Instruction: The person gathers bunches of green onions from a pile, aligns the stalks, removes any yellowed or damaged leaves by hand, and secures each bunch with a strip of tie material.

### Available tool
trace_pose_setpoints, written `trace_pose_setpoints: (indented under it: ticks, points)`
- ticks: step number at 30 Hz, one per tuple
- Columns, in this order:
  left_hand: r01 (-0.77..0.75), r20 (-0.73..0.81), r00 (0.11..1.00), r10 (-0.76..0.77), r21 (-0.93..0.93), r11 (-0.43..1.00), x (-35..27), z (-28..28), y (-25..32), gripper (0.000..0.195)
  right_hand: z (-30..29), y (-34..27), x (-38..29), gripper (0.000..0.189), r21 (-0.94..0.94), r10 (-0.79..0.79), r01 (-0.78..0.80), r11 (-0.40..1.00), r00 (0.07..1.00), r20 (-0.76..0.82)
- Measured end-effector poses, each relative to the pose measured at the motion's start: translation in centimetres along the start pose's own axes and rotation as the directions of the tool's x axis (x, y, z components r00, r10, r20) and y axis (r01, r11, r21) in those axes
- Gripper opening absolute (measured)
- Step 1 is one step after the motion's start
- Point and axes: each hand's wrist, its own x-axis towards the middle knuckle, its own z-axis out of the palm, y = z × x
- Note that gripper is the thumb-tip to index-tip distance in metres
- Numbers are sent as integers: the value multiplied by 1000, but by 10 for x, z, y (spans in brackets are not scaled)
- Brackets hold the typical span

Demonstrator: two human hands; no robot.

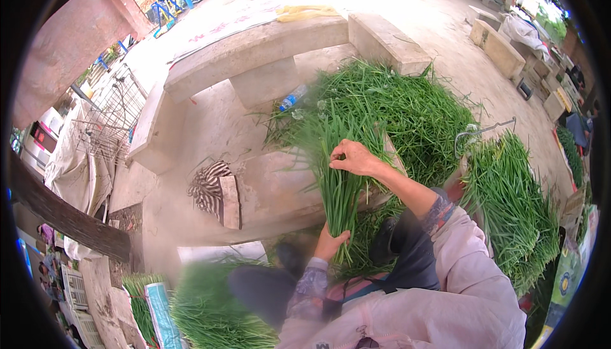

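Observation:
A bunch of long flat green leaves, likely garlic chives, stands roughly upright before me. My left hand is wrapped around its lower end. Higher up, my right hand is over the leaves, its thumb and fingers bent together; whether a leaf is pinched between them is unclear. Behind the bunch spreads a large loose heap of chives. At my right side stands a thick stack of chives. Another chive pile, partly blurred, lies by my left leg.
A low concrete slab lies in front, with a striped cloth item on it. Concrete benches stand beyond. A plastic bottle lies beside the heap. A bent metal rod juts above the right stack. At left are a wire cart and a tree trunk.

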Motion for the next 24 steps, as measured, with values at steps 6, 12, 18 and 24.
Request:
trace_pose_setpoints:
  ticks: [6, 12, 18, 24]
  points:
    - [3, -66, 998, -5, -29, 1000, 4, -12, -12, 32, -19, 13, -14, 17, -302, -341, 334, 893, 940, 34]
    - [2, -73, 997, -1, 7, 1000, 9, -4, -11, 42, -102, 68, -11, 27, -892, -537, -90, 442, 770, -344]
    - [-50, -85, 994, 72, 231, 972, 9, -9, -17, 40, -92, 15, -1, 28, -254, -255, 192, 948, 935, -247]
    - [-19, -101, 993, 61, 371, 928, 7, -8, -20, 42, -66, 1, 5, 17, -519, -339, 337, 786, 936, 94]
